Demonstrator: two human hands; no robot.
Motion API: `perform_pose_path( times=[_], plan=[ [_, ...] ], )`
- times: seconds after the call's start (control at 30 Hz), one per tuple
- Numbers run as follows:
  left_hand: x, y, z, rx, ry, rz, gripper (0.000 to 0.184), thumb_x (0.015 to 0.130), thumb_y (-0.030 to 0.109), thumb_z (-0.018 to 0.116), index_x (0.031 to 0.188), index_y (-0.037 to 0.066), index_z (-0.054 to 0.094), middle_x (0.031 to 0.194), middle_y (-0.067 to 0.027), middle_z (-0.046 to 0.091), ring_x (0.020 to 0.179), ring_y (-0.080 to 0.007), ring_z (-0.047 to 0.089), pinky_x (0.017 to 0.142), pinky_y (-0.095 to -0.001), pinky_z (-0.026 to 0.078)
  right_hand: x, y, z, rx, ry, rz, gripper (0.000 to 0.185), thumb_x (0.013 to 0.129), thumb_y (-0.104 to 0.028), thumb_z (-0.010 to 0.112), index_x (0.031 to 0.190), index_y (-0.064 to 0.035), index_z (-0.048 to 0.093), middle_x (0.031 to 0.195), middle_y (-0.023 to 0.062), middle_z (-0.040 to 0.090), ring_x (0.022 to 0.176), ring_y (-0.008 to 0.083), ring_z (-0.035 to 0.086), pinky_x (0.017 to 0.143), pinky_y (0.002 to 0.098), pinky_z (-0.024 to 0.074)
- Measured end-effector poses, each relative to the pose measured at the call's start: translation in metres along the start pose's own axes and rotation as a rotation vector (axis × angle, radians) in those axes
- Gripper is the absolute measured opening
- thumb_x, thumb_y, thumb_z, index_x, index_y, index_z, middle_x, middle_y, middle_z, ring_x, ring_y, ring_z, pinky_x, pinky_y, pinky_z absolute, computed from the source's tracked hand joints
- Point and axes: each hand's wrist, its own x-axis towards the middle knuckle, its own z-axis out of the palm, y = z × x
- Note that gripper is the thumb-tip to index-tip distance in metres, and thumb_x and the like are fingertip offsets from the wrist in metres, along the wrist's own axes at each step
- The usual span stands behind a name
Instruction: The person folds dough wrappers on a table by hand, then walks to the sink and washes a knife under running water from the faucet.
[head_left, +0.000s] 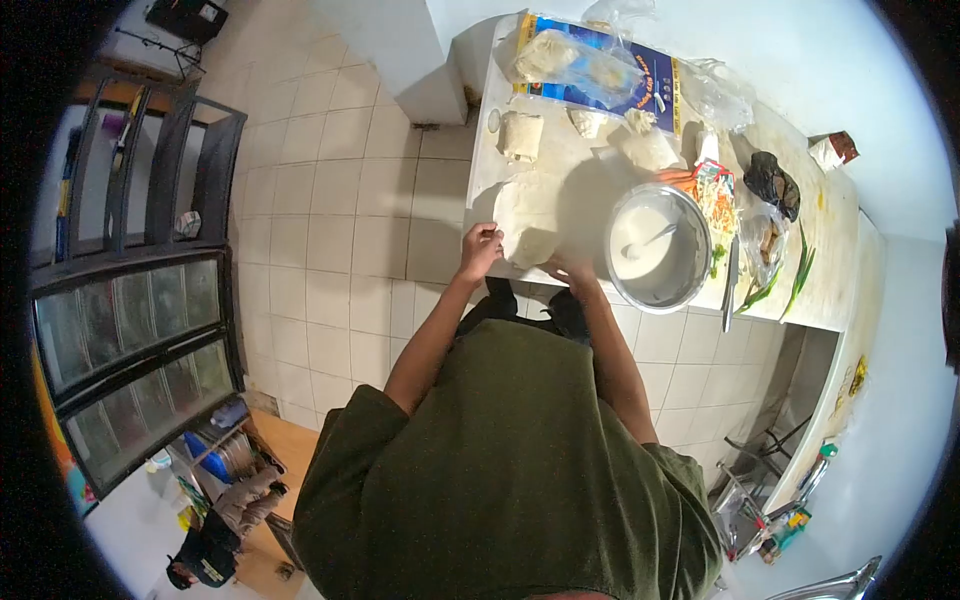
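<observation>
A thin pale sheet that looks like dough or a wrapper (528, 215) lies flat on the white table in front of me. My left hand (482, 250) is at its left edge, thumb and fingers pinched together on the rim. My right hand (572, 274) rests at the sheet's near right corner by the table edge; its fingertips are blurred and partly hidden. Just right of that hand stands a metal bowl (708, 250) of white batter, with a spoon (650, 242) in it. A folded stack of pale sheets (522, 137) lies beyond the flat one.
A blue printed sheet (655, 75) with plastic-wrapped dough (550, 58) lies at the back. Shredded vegetables (715, 200), a knife (732, 280), green onions (803, 265) and a black plastic bag (772, 185) are at the right. Another person (225, 525) is far off at lower left.
</observation>
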Motion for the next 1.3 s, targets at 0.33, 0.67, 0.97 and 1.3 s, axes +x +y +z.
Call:
perform_pose_path(
  times=[0.33, 0.67, 0.97, 1.3],
  plan=[
    [0.005, -0.011, -0.007, -0.19, 0.121, -0.239, 0.025, 0.092, 0.008, 0.058, 0.116, 0.004, 0.053, 0.096, -0.0054, 0.057, 0.078, -0.0159, 0.06, 0.074, -0.0383, 0.059, 0.034, 0.013, -0.003, -0.176, 0.11, -0.077, 0.037, 0.083, -0.01, 0.063, 0.117, 0.0016, 0.053, 0.101, 0.0147, 0.064, 0.081, 0.0242, 0.067, 0.069, 0.0399, 0.059],
    [0.006, -0.014, -0.01, -0.202, 0.098, -0.18, 0.037, 0.091, 0.009, 0.063, 0.125, 0.002, 0.051, 0.097, -0.0058, 0.056, 0.083, -0.0173, 0.06, 0.078, -0.041, 0.059, 0.007, -0.008, 0.012, -0.026, 0.055, -0.017, 0.03, 0.089, -0.005, 0.056, 0.117, 0.0026, 0.053, 0.104, 0.0138, 0.061, 0.091, 0.0324, 0.067, 0.077, 0.0411, 0.0585],
    [0.022, -0.001, -0.012, -0.132, 0.057, -0.131, 0.039, 0.087, 0.008, 0.063, 0.124, 0.003, 0.05, 0.102, -0.0082, 0.055, 0.083, -0.0203, 0.061, 0.08, -0.0429, 0.059, -0.004, -0.037, 0.013, -0.24, 0.059, -0.039, 0.031, 0.095, -0.034, 0.056, 0.117, -0.0116, 0.052, 0.105, 0.0072, 0.057, 0.092, 0.0241, 0.063, 0.081, 0.0479, 0.0549],
    [0.011, -0.005, -0.036, 0.188, 0.062, -0.234, 0.021, 0.086, 0.014, 0.066, 0.103, 0.003, 0.059, 0.092, -0.0108, 0.066, 0.077, -0.0208, 0.067, 0.063, -0.0346, 0.06, 0.027, 0.011, 0.019, -0.752, 0.454, -0.418, 0.029, 0.082, -0.026, 0.067, 0.085, 0.0023, 0.068, 0.07, 0.0162, 0.066, 0.063, 0.031, 0.065, 0.056, 0.0422, 0.0481]
  ],
)
